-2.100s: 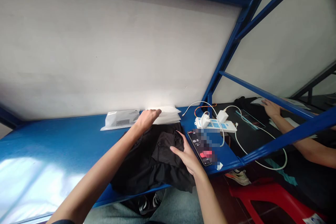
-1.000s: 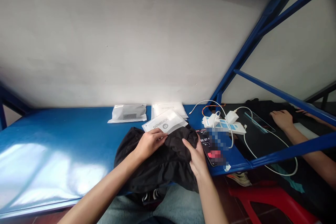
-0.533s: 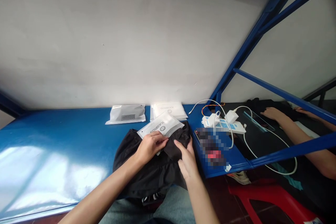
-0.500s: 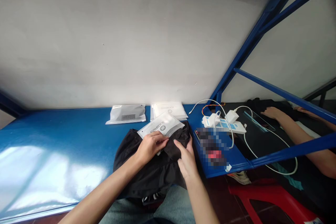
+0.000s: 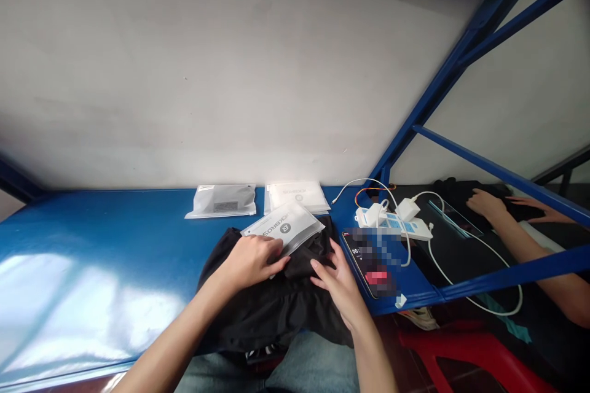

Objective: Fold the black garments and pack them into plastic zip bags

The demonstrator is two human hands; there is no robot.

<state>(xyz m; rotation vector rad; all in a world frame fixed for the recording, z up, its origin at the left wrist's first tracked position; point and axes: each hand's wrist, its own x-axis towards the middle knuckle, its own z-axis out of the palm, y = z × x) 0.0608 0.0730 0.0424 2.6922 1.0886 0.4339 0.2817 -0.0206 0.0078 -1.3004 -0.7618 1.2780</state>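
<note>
A black garment [image 5: 271, 313] lies bunched over my lap and the edge of the blue surface. On its upper part rests a frosted plastic zip bag [image 5: 295, 224] with printed lettering and a round logo. My left hand [image 5: 255, 261] is closed at the bag's lower edge, its curled fingers over the plastic and the thumb below. My right hand [image 5: 336, 279] touches the garment's right part with thumb and fingers apart. Behind, more frosted bags [image 5: 306, 191] lie by the wall. Another frosted bag [image 5: 224, 199] with dark contents sits left of them.
A phone [image 5: 369, 258], partly pixelated, lies right of the garment. Beyond it are a white power strip [image 5: 415, 227] with chargers and looping white cables. Blue metal bars [image 5: 498, 175] cross the right side. Another person's arm [image 5: 520, 230] reaches over a dark surface above a red stool [image 5: 461, 350].
My left hand has shifted slightly left along the bag. My right hand has moved right, its fingers spreading from the black cloth. The view has shifted a little.
</note>
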